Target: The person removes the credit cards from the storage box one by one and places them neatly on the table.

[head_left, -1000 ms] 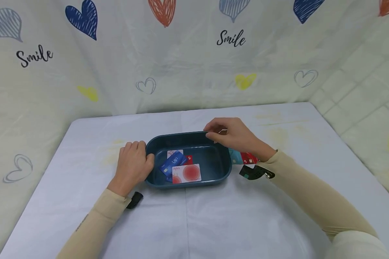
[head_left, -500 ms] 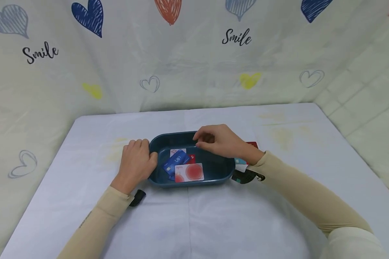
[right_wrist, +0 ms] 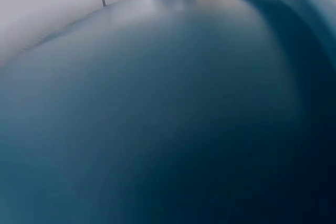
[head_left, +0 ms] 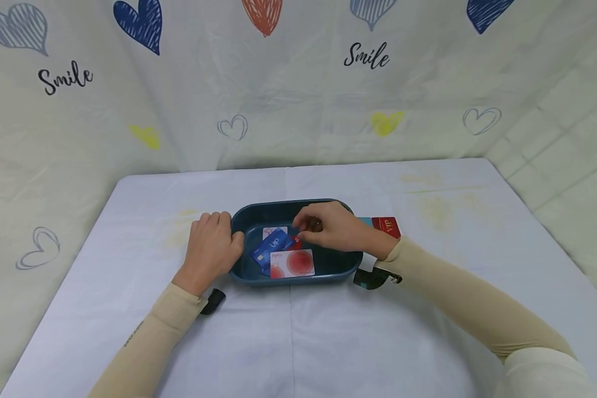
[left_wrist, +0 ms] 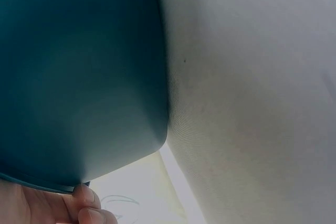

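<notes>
My left hand [head_left: 210, 249] grips the left end of a dark blue oblong tray [head_left: 335, 271], thumb over the rim. In the left wrist view, fingertips [left_wrist: 86, 195] curl at the rim beside the tray's outer wall [left_wrist: 105, 103]. Inside the tray lie a white card with red circles [head_left: 292, 263], a blue VIP card [head_left: 272, 246], part of a red card [head_left: 297, 241] and a white patterned card [head_left: 275, 231], overlapping. My right hand [head_left: 330, 226] hovers over the tray, fingers bent and slightly apart, thumb tip close to the red card. Nothing shows between them.
Right of the tray, partly behind my right wrist, lie a red VIP card [head_left: 387, 226] and a teal card. A black wrist camera [head_left: 373, 278] sits under the right wrist, another [head_left: 213, 302] under the left. A white cloth covers the table [head_left: 288, 342].
My right hand has moved left and down from the tray's far right rim to above the cards, uncovering more of the red VIP card outside. The left hand keeps its grip on the tray.
</notes>
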Tool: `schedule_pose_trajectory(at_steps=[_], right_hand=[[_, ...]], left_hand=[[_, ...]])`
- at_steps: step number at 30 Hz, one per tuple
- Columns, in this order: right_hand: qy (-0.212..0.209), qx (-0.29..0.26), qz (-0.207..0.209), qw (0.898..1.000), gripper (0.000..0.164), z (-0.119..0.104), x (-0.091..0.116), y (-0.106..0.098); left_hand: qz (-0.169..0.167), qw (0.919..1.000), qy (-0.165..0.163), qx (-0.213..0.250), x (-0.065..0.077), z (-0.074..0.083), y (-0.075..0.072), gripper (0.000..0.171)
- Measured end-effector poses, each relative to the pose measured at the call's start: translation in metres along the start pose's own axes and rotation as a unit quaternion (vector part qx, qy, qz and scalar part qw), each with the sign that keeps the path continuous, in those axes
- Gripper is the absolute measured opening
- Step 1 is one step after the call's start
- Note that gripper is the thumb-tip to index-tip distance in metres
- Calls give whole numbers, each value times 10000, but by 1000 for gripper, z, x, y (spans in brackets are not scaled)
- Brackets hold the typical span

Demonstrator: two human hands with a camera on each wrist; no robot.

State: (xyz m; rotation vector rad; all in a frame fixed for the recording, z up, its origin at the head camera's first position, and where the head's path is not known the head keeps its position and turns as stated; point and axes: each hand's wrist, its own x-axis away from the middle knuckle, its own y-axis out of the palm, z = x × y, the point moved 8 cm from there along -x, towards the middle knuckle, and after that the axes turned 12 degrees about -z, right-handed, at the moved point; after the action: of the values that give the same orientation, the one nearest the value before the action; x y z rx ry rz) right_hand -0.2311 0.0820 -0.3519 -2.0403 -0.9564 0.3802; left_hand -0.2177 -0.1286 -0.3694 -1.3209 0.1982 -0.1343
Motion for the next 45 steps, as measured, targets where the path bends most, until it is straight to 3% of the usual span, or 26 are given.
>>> schedule_pose_trajectory(at_steps=[11, 25, 45], right_hand=[[-66, -174, -345, 9992, 36, 2, -8, 16], [21, -223, -1149, 9931, 56, -2, -14, 35], [22, 121, -1469, 9891, 60, 3, -15, 49]], left_hand=[[-55, 10000, 2, 24, -1, -1, 1, 22], [-127, 9999, -51, 76, -2, -2, 2, 22], [-178, 9997, -35, 176, -1, 0, 0, 21]])
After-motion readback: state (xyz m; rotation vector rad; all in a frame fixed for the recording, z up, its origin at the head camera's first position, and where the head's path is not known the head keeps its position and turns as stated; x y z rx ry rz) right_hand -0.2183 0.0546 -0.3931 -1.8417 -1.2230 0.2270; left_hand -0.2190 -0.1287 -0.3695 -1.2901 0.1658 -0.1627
